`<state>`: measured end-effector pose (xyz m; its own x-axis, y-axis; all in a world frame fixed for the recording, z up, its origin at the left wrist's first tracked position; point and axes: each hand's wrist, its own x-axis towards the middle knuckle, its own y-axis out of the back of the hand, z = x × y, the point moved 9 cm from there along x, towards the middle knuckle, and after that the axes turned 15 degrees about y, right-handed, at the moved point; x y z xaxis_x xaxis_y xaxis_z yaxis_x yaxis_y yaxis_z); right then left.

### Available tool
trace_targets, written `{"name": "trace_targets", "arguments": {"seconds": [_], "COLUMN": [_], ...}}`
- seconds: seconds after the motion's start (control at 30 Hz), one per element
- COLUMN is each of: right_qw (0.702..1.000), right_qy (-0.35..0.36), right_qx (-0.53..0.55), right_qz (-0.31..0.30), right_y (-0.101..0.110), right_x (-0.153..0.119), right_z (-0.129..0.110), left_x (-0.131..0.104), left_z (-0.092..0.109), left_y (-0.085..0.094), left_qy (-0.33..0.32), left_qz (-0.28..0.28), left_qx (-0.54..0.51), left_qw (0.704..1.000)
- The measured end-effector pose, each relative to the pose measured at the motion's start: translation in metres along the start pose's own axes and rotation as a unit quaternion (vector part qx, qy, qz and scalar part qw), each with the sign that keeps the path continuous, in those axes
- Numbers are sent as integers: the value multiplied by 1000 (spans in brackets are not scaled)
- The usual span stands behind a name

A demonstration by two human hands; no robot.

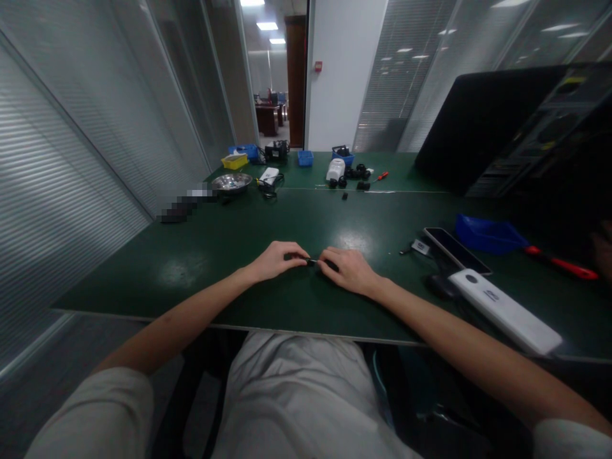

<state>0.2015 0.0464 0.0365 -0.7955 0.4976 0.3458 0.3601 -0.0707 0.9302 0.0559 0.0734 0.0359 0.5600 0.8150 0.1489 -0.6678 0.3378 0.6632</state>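
Observation:
Over the near middle of the green table (287, 220), my left hand (280, 260) and my right hand (351, 269) almost meet at the fingertips. A small dark part (310, 262) shows between them, with a thin pale edge along it. My left thumb and fingers pinch this part from its left side. The right fingers are closed in a pinch at its right end, where what they hold is too small to make out. Both forearms reach in from the table's front edge.
At right lie a white power bank-like case (507, 310), a phone (456, 250), a blue tray (490, 234) and a red-handled tool (561, 262). A black computer case (492, 127) stands behind. Farther back are a metal bowl (232, 183), a red screwdriver (382, 176) and several small bins.

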Motion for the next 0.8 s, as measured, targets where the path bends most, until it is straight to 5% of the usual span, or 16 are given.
{"name": "trace_targets", "arguments": {"seconds": [0.8], "right_qw": [998], "right_qy": [-5], "right_qx": [-31], "right_qz": [-49], "right_y": [-4], "right_x": [3], "right_z": [-3], "left_x": [-4], "left_z": [4], "left_y": [-4], "left_qy": [-3], "left_qz": [-10], "left_qx": [36], "left_qw": [999]}}
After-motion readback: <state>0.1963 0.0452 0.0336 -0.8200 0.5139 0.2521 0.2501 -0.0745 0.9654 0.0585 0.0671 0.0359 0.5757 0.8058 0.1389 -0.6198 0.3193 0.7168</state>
